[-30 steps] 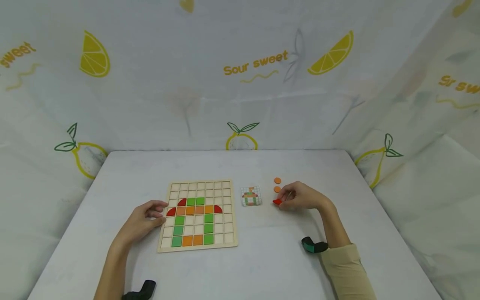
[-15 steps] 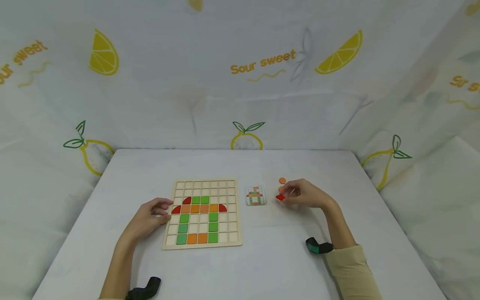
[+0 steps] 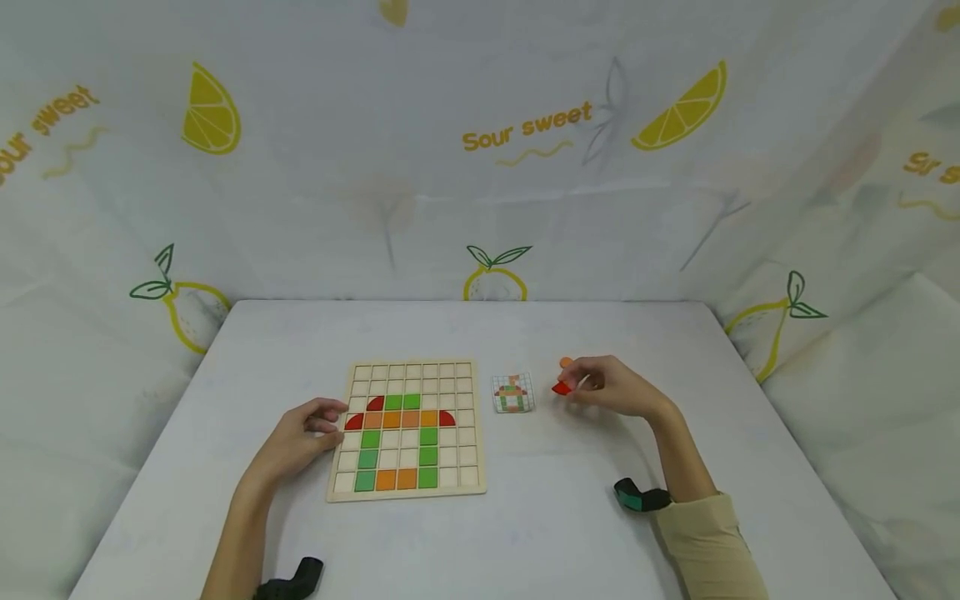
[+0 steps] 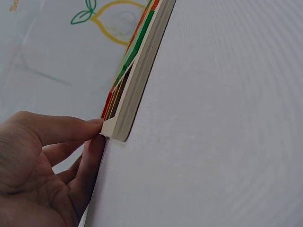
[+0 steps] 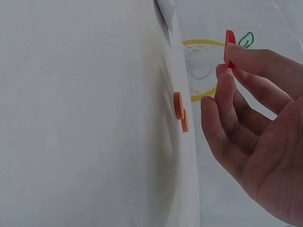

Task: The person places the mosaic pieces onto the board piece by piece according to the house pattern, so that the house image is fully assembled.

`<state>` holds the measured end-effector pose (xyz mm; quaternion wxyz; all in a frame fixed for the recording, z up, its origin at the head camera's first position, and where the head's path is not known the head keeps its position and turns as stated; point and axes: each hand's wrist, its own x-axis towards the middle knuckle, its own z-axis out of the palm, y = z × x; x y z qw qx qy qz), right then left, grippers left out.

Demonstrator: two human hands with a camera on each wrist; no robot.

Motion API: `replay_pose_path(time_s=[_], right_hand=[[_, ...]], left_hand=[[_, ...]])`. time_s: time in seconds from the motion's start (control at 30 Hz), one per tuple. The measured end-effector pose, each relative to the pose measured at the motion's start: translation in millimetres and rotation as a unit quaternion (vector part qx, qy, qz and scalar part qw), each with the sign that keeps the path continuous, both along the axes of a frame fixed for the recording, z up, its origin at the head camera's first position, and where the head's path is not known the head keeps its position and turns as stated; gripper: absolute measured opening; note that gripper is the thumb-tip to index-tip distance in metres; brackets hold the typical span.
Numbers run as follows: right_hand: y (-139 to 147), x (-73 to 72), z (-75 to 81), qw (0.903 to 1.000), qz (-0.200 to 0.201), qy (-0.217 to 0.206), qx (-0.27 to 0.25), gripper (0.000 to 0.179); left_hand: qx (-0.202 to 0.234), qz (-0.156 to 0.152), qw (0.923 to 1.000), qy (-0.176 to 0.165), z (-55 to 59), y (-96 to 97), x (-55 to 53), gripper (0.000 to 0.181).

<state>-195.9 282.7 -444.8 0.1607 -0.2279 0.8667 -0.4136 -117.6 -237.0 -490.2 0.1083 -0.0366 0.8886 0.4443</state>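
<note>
My left hand (image 3: 307, 433) lies beside the wooden grid board (image 3: 467, 493). Its thumb and fingertips touch the board's left edge; in the left wrist view the hand (image 4: 52, 165) meets the frame of the board (image 4: 137, 90). Green, orange and red tiles fill some cells, forming a mushroom-like outline. To the right, my right hand (image 3: 611, 387) pinches a red quarter-round tile (image 3: 561, 388). The right wrist view has this red tile (image 5: 229, 47) between thumb and finger, raised off the table. A small printed pattern card (image 3: 513, 393) lies between board and hand.
An orange disc (image 3: 566, 362) lies just beyond the right hand. Two orange discs (image 5: 178, 105) show in the right wrist view. White cloth with lemon prints (image 3: 495, 287) hangs behind the white table (image 3: 540, 533).
My right hand has lifted the red tile slightly and moved a little away from me, covering the nearer disc in the head view. The left hand stays at the board's edge.
</note>
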Motion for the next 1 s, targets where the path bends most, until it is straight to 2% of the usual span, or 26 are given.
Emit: replay_pose_path(time_s=[0.5,1.0], right_hand=[[-14,-6.5,-0.4,0.9998,-0.005,0.005,-0.019,0.022],[-80,-21.9,17.9,0.9961,0.086,0.015,-0.016,0.025]], left_hand=[[0.001,0.001,1.0,-0.001,0.5,2.4,6.7,0.045],[0.0,0.0,1.0,0.007,1.4,0.3,1.8,0.045]])
